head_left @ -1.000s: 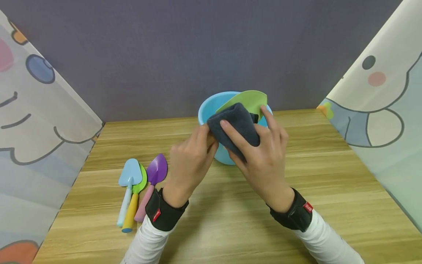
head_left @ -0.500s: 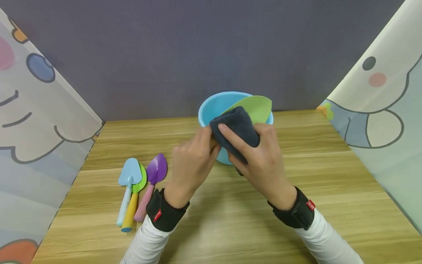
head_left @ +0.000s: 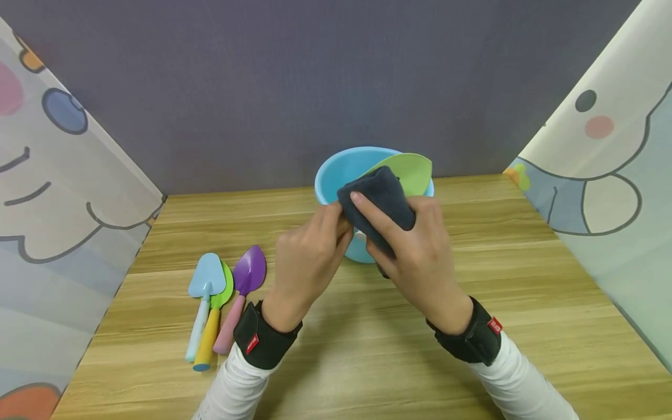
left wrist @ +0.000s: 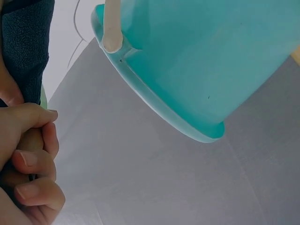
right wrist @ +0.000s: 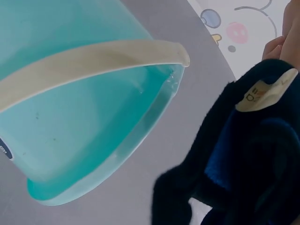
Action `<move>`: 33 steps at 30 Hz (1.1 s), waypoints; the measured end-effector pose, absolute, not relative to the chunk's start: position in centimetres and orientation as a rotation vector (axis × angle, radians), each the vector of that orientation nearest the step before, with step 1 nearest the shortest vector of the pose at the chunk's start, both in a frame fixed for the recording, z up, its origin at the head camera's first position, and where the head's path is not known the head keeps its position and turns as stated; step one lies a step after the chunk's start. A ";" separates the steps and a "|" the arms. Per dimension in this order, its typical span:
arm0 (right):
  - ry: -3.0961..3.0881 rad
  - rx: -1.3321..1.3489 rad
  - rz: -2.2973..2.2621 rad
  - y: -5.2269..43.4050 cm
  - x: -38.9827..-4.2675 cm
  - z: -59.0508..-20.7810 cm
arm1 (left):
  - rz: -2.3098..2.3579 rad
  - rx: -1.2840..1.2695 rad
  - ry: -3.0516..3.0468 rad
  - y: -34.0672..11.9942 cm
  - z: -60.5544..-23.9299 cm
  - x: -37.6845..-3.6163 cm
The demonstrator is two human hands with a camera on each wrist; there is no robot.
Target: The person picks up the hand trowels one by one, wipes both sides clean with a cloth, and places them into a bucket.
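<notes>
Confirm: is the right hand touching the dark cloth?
Touching. The head view shows the right hand with its fingers laid over the dark cloth, wrapping it against the green shovel blade.

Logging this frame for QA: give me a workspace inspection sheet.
Surface: wooden table, light grain.
Job's things: dark cloth wrapped on a green shovel, in front of a blue bucket.
Clutter: three toy shovels lying at left, blue, green, purple.
Grippers: left hand grips the shovel's handle; right hand presses the cloth with its fingers.
Cables: nothing seen.
Surroundings: grey back wall, cartoon-print panels on both sides.
</notes>
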State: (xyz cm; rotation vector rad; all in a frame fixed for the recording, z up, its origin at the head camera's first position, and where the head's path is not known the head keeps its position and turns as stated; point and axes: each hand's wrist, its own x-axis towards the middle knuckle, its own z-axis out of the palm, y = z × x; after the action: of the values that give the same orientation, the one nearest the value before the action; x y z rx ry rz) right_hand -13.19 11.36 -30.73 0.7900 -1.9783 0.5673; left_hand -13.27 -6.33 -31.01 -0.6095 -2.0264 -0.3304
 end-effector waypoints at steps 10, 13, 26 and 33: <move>-2.002 0.746 0.581 11.5 -13.2 -30.7 | -0.229 -0.610 -2.049 -6.5 -30.9 -13.2; -2.019 0.725 0.594 11.6 -13.2 -30.7 | -0.206 -0.610 -2.044 -6.5 -31.0 -13.2; -2.038 0.636 0.600 12.0 -13.7 -30.4 | -0.180 -0.613 -2.032 -6.7 -30.8 -13.4; -2.044 0.596 0.590 12.3 -13.9 -30.5 | -0.180 -0.628 -2.042 -6.7 -30.8 -13.5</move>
State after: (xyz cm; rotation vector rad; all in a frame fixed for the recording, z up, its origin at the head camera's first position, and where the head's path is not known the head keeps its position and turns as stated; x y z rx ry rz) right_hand -13.93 12.34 -30.49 0.5958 -2.0443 0.5896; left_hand -13.53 -6.73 -30.82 -0.6283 -2.0421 -0.1798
